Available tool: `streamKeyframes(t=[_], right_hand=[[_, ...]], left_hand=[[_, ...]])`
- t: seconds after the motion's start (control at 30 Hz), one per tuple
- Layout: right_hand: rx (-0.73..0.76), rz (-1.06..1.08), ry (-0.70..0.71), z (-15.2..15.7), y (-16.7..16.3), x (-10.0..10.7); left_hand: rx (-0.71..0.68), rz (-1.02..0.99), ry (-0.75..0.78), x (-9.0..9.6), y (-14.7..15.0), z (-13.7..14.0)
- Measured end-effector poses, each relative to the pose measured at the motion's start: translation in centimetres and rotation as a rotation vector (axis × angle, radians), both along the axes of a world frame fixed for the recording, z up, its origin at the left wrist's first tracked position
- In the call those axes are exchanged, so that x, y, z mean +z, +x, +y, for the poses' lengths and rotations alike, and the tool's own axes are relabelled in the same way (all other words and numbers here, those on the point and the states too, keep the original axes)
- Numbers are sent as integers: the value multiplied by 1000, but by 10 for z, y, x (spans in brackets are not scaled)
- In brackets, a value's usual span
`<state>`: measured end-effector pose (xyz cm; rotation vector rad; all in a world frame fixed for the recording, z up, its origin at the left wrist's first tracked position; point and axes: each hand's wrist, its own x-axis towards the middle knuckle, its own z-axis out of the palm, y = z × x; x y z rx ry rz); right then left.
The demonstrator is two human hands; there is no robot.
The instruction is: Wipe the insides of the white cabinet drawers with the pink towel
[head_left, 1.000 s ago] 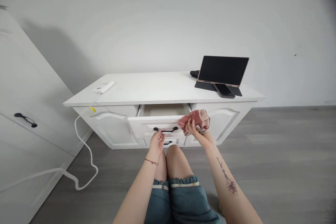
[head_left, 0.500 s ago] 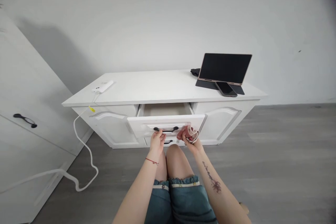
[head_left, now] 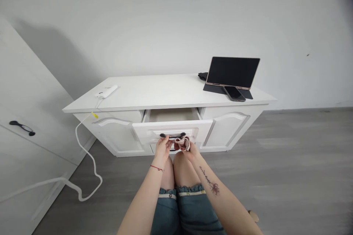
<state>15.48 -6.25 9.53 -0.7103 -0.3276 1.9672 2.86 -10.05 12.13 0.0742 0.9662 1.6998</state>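
Note:
The middle drawer (head_left: 143, 128) of a white cabinet stands pulled out, its pale inside partly visible. My left hand (head_left: 163, 148) is at the left part of the drawer's black handle (head_left: 174, 137), fingers closed on it. In my right hand (head_left: 193, 150) is a pink and cream cloth (head_left: 182, 143), folded or rolled up. The cloth is in front of the handle's right part; whether it touches the handle I cannot tell. A second black handle, on the lower drawer, is partly hidden behind my hands.
On the cabinet top (head_left: 154, 88) are a tablet (head_left: 233, 71) on a dark stand, a phone (head_left: 234, 93), a black bundle (head_left: 203, 76) and a white power strip (head_left: 106, 91). Its cord (head_left: 95, 169) hangs down at left, beside a white wardrobe (head_left: 33, 161). My knees are just below the drawer.
My right hand has moved left with the cloth, from the drawer's right side to the handle. My left hand stays at the handle. The view has shifted slightly.

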Motion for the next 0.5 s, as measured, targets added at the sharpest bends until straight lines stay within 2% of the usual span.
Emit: streamKeyframes(t=[0.2,0.37,0.5], right_hand=[[-67,17,-77,21,62,24],[-66,183,-113,29,93,67],[-211,279,-29,27,126,98]], left_hand=[[3,-8,-12,-1,-2,0],[4,-50,-25,0,-2,1],[9,-37,-37,2,-2,2]])
